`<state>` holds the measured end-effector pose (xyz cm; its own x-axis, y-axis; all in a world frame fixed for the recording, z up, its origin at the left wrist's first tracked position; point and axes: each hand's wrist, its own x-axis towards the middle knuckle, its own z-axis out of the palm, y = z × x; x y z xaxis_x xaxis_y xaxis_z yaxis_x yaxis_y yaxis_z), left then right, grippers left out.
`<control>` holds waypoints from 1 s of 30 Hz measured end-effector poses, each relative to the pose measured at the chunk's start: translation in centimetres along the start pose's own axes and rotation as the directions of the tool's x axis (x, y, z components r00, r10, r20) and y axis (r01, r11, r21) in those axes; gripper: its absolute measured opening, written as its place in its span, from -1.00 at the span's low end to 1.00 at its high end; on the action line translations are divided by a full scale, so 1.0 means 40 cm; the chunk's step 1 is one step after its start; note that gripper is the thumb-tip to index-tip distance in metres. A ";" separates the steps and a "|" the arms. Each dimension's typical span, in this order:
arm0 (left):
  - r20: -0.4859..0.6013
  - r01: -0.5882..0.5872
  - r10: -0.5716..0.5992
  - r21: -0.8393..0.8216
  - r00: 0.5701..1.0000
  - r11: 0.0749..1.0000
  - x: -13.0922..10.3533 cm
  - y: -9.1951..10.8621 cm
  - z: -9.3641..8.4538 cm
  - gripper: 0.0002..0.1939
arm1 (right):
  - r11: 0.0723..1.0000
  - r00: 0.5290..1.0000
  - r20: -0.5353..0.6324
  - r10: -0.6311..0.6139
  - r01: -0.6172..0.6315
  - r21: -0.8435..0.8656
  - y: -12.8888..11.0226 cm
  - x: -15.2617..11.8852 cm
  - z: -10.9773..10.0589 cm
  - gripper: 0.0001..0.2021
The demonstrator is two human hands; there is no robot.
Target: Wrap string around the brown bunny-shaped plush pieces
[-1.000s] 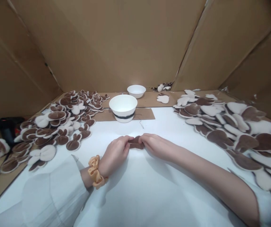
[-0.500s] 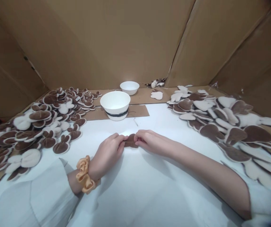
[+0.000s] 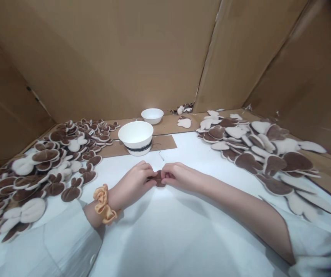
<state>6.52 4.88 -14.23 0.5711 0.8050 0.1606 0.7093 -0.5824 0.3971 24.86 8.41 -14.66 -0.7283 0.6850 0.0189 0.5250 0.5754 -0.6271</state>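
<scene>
A small brown plush fabric piece (image 3: 160, 181) is pinched between my two hands over the middle of the white table. My left hand (image 3: 136, 179), with an orange scrunchie (image 3: 104, 204) at its wrist, grips its left end. The fingers of my right hand (image 3: 177, 175) close on the other end. Much of the piece is hidden behind the fingers. Beyond my hands stands a white bowl (image 3: 136, 134) with a black band, and a smaller white bowl (image 3: 152, 116) sits behind it.
Brown-and-white bunny-shaped plush pieces (image 3: 72, 189) are heaped at the left. Another heap of flat bunny-shaped pieces (image 3: 248, 162) lies at the right. One pale piece (image 3: 184, 122) rests at the back on cardboard. Tall cardboard walls (image 3: 119, 57) enclose the table.
The view has shifted, so the walls, bowls and heaps appear slightly lower. My fingers have drawn closer together, and less of the brown piece shows between them.
</scene>
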 end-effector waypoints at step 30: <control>-0.039 -0.167 0.186 0.288 0.982 0.943 0.013 -0.022 0.036 -0.81 | 0.987 0.969 -0.232 -0.085 0.113 0.111 0.021 -0.001 0.016 -0.84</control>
<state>6.79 5.63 -15.80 0.6766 0.6864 0.2664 0.6922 -0.7164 0.0878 25.03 8.59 -15.71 -0.6478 0.7188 0.2522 0.3873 0.5958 -0.7036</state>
